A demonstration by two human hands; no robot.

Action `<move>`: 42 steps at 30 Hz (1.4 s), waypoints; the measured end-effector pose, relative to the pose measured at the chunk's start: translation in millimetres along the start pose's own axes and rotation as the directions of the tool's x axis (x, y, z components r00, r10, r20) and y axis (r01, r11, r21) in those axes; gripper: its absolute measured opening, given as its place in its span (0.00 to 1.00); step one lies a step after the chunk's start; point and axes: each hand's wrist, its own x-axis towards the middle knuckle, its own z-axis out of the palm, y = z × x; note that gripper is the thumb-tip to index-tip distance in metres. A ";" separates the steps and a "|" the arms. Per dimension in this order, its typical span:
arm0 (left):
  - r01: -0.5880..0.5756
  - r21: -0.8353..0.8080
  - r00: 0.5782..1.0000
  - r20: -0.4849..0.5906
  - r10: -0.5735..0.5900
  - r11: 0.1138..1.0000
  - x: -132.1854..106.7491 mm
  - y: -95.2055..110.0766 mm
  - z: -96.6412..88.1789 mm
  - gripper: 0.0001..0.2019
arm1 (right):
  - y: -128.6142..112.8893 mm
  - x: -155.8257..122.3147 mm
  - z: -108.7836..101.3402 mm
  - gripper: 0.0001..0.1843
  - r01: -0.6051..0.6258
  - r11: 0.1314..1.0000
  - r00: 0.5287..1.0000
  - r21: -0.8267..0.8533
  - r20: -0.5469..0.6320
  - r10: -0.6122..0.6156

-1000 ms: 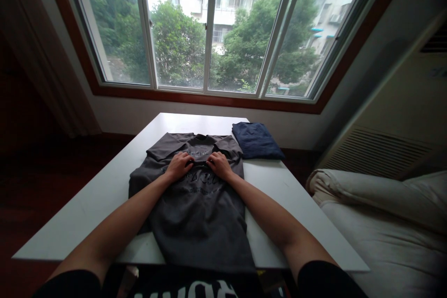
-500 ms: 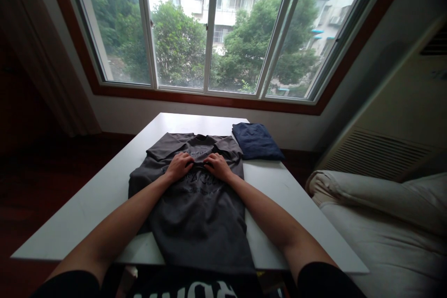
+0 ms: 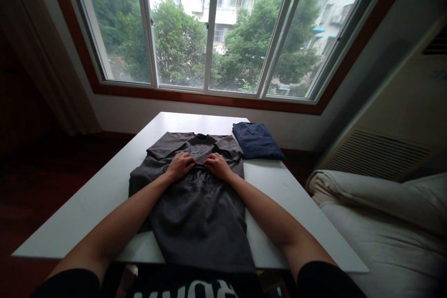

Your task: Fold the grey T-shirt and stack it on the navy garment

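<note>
Across the smooth white table (image 3: 289, 214) below the window, a dark grey short-sleeved T-shirt with dark lettering on its chest (image 3: 202, 223) is lying front side up, its round neckline facing the window and its lower part reaching the table's near edge. Both bare forearms are stretching forward over it from black sleeves (image 3: 324, 277). The left hand (image 3: 180, 165) is resting on the chest of the T-shirt, its fingers curling inward and pinching the cloth; the right hand (image 3: 218, 166) is mirroring it just beside, likewise gripping the cloth with bent fingers. Between the two hands, which are staying apart by a small gap, the fabric is forming a low crosswise fold (the fingertips themselves are partly hiding behind the knuckles). At the table's far right corner, a folded navy blue cloth (image 3: 257, 141) is lying flat near the T-shirt's sleeve; whether the two are touching is hard to tell. To the right, a cream fabric-covered sofa (image 3: 380, 223) is standing beside the table, and beyond the table a wide window with white inner frames and reddish-brown wooden trim (image 3: 206, 98) is showing green trees and a pale building outside
</note>
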 end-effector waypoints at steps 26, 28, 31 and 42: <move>0.073 0.059 0.997 0.036 -0.075 0.996 -0.1 5.5 -2.5 0.07 | -2.3 0.6 0.5 0.08 -0.140 0.983 0.988 -0.115 0.048 0.146; 0.076 0.063 0.996 0.038 -0.078 0.995 0.1 5.6 -2.4 0.06 | -2.4 0.8 0.8 0.08 -0.145 0.982 0.987 -0.124 0.048 0.152; 0.084 0.072 0.995 0.039 -0.087 0.994 0.0 4.9 -2.1 0.06 | -2.6 1.0 0.9 0.08 -0.151 0.979 0.986 -0.136 0.052 0.160; 0.194 0.134 0.978 0.045 -0.202 0.972 -2.1 -3.7 4.2 0.08 | -2.5 1.1 0.0 0.10 -0.233 0.964 0.967 -0.126 0.076 0.243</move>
